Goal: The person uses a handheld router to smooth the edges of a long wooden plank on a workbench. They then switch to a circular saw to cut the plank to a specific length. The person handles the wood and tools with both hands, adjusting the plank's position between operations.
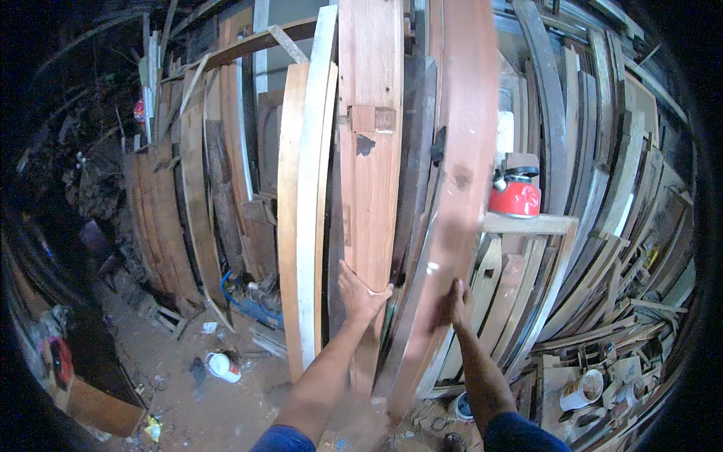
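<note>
Two upright reddish boards are touched by the hands, 1 per hand. The L hand is laid on the lower part of the notched board; its fingers & thumb are spread wide toward opp. edges, but whether the edges are gripped can't be told. This board is marked higher up w/ a squarish recess & a dark, jagged patch.

The R hand is set at the R edge of the wide board, fingers pointed up & kept close together; a grip can't be confirmed, as the far side is hidden. The wide board is tilted slightly, its top farther R than its foot. Btwn the 2 boards, dark planks are seen. Just L of the notched board, a white plank & a pale yellow plank are stood side by side.

To the R, a red kettle w/ black handle is rested on a wooden frame; more timber is stacked beyond. On the dirt floor, a white bucket is seen lower L, w/ another white pail lower R.
</note>
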`<act>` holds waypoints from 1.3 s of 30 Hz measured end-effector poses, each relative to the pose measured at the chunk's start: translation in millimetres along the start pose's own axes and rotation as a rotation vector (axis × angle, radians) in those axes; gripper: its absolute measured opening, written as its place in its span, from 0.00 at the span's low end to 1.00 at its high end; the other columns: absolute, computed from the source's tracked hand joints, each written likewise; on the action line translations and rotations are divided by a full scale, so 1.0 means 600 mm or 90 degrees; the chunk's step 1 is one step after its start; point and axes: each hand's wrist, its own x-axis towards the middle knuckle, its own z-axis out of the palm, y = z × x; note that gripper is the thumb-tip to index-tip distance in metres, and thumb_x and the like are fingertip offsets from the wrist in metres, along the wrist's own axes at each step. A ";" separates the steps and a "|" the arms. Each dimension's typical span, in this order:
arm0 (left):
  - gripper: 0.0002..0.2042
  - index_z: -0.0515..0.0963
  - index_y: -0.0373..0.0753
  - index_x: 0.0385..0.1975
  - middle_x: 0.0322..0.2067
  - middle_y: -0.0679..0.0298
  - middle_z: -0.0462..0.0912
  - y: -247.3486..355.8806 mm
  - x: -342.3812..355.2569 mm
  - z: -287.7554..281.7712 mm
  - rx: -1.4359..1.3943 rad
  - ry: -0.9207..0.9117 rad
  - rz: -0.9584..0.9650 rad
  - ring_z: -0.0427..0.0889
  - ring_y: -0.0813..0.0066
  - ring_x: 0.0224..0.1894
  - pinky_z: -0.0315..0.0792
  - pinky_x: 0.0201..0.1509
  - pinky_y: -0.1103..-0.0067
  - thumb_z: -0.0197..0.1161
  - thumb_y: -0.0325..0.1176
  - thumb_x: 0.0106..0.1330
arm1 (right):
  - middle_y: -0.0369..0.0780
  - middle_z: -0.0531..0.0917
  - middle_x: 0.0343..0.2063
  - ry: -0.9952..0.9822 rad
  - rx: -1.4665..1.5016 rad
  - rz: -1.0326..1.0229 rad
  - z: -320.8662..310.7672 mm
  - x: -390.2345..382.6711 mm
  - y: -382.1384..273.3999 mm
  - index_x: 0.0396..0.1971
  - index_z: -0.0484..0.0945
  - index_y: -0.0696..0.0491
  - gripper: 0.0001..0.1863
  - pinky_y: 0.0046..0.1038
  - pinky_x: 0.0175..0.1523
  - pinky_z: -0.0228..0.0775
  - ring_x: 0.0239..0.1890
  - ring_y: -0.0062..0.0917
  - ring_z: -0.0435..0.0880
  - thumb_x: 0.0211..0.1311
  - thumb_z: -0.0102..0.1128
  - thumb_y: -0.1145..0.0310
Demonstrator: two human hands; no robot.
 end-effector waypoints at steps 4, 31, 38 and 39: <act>0.71 0.39 0.21 0.78 0.65 0.29 0.65 -0.004 0.029 0.058 -0.025 -0.048 -0.017 0.65 0.34 0.69 0.59 0.78 0.54 0.87 0.49 0.44 | 0.37 0.80 0.43 0.111 -0.005 0.023 -0.097 -0.122 -0.006 0.55 0.78 0.59 0.31 0.31 0.54 0.70 0.46 0.25 0.75 0.84 0.46 0.42; 0.29 0.68 0.34 0.71 0.69 0.49 0.73 -0.138 -0.235 0.258 -0.528 -0.479 0.269 0.71 0.52 0.72 0.61 0.79 0.61 0.62 0.43 0.75 | 0.43 0.82 0.46 0.065 -0.005 0.026 -0.216 -0.357 0.102 0.52 0.76 0.60 0.19 0.43 0.56 0.71 0.48 0.34 0.78 0.79 0.46 0.58; 0.28 0.68 0.33 0.67 0.62 0.50 0.75 -0.259 -0.609 0.270 -0.231 -0.587 -0.013 0.74 0.53 0.66 0.70 0.71 0.60 0.57 0.50 0.77 | 0.52 0.88 0.36 0.152 -0.019 -0.025 -0.233 -0.419 -0.013 0.51 0.80 0.62 0.37 0.46 0.49 0.79 0.41 0.46 0.89 0.60 0.69 0.40; 0.29 0.67 0.34 0.68 0.63 0.50 0.74 -0.228 -0.611 0.255 -0.316 -0.599 -0.049 0.73 0.54 0.67 0.69 0.72 0.60 0.55 0.51 0.78 | 0.55 0.87 0.35 0.176 -0.027 -0.049 -0.255 -0.428 -0.042 0.50 0.80 0.62 0.40 0.46 0.47 0.79 0.40 0.50 0.89 0.57 0.71 0.35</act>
